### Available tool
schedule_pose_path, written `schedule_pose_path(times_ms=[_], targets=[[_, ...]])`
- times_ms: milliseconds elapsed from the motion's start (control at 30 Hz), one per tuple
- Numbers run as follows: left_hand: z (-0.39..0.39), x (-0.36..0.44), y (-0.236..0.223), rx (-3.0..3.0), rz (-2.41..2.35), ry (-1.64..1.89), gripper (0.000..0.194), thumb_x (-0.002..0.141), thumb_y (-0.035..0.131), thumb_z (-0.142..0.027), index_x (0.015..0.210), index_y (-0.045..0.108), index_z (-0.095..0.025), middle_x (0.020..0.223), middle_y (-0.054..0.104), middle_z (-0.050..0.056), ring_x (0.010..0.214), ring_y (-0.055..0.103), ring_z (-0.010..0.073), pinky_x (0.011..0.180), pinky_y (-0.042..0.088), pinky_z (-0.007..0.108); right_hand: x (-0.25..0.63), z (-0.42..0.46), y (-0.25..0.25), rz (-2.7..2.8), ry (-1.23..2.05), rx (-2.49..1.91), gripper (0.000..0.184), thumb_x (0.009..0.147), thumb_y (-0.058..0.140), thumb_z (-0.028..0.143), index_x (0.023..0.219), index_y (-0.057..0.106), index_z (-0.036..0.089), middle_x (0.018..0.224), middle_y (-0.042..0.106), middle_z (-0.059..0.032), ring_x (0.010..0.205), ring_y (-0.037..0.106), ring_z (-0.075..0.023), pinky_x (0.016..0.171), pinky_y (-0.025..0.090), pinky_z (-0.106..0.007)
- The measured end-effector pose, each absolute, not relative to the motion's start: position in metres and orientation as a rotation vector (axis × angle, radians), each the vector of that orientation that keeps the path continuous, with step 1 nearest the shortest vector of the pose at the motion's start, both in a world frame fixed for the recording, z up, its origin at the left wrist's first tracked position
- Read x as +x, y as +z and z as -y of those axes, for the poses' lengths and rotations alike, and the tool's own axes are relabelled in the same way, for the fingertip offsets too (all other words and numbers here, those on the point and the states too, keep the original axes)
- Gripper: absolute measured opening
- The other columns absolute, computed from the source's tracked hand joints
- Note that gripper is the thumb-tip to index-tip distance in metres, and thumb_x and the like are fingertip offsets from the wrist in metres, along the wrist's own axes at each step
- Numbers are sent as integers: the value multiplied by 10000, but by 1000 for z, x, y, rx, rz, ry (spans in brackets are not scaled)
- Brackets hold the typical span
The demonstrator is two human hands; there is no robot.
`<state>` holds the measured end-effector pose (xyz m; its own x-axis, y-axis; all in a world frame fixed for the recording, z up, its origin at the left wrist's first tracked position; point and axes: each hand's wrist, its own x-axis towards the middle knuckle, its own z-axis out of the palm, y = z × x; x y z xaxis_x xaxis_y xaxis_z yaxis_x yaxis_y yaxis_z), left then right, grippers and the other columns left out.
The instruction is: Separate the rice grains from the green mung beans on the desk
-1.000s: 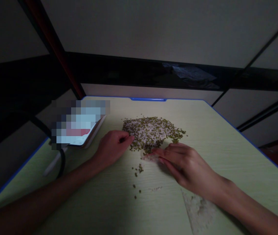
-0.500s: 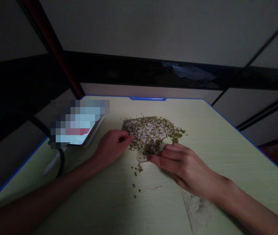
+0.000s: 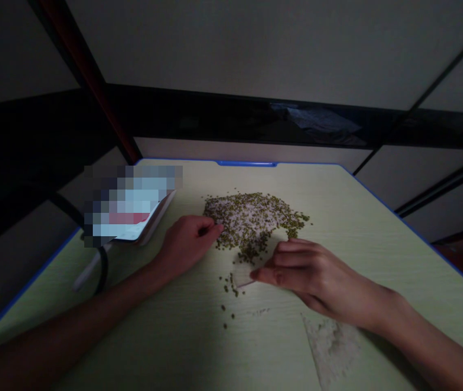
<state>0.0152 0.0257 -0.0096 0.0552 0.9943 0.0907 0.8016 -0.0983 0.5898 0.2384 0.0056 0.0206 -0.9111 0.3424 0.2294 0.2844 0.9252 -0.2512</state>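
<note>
A spread pile of small green beans mixed with white, rice-like grains (image 3: 251, 214) lies mid-table. Against its left edge rests my left hand (image 3: 190, 239), fingers curled and closed; whatever is inside them is hidden. My right hand (image 3: 300, 271) pinches a small, thin, pale flat piece (image 3: 244, 276) between thumb and fingers. This piece lies low on the tabletop, just in front of the pile. Several loose beans (image 3: 229, 285) are beside its left edge, with a few more scattered nearer to me.
A lit, blurred-out screen device (image 3: 145, 217) leans at the left, with a dark cable (image 3: 103, 271) next to it. A pale patch of grains (image 3: 333, 347) lies under my right forearm. The pale table (image 3: 166, 336) has a blue rim, and cabinet panels (image 3: 255, 54) stand behind it.
My right hand has drawn the flat piece slightly towards me, away from the pile, and a few more beans lie beside it. My left hand has stayed put.
</note>
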Motion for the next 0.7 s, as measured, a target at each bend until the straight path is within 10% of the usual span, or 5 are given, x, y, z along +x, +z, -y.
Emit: schedule_pose_path(times_ms=[700], targets=[[-26,14,-11,1975,-1790,687,352,731,404,-384,455,307,-189,451,295,-61,482,337,85,469,206,221,247,-6,28,2892,486,-395,387,761,377,19,1060,579,158,770,611,-58,723,491,-178,647,357,-324]])
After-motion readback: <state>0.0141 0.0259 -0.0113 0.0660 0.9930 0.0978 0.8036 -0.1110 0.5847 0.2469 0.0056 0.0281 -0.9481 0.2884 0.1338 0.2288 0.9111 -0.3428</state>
